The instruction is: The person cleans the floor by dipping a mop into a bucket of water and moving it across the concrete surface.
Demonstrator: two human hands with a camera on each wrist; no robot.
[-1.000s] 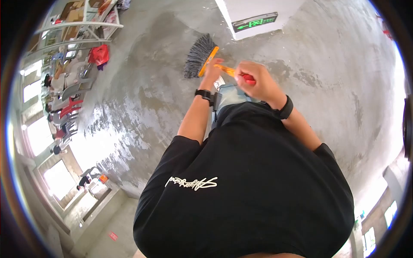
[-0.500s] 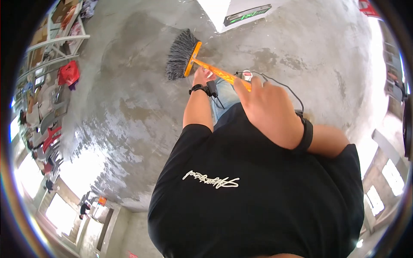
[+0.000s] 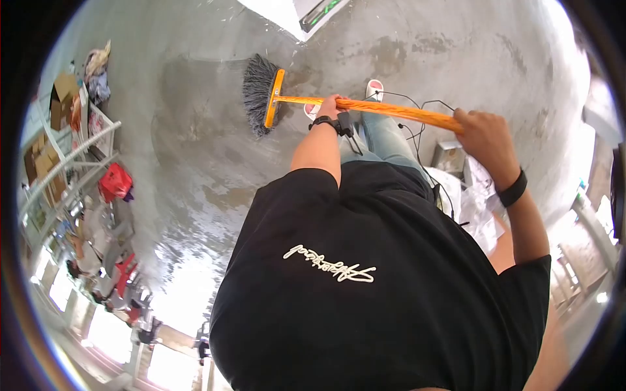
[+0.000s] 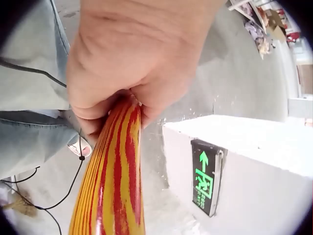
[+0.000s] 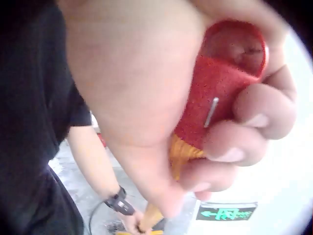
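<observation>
A mop with a grey string head [image 3: 259, 94], an orange bar [image 3: 274, 98] and a yellow-and-red streaked handle [image 3: 398, 112] stretches across the front of the body in the head view. Low on that handle, nearer the mop head, the left hand [image 3: 334, 106] grips it. The right hand [image 3: 486, 140] holds the far end, its fingers wrapped round a red end cap [image 5: 215, 98] in the right wrist view. From the left wrist view, the handle [image 4: 115, 171] runs out of the left hand [image 4: 137, 54]. The strings lie on the grey floor.
A white block with a green exit sign [image 4: 205, 178] stands ahead. Black cables [image 3: 420, 140] hang by the legs, near white plastic bags [image 3: 476, 205]. To the left are a rack with boxes [image 3: 64, 98] and a red bag [image 3: 116, 182]. Damp patches mark the floor [image 3: 195, 124].
The right hand has moved far to the right with the handle's end, away from the left hand, so more handle shows. The mop head appears further left as the view turns.
</observation>
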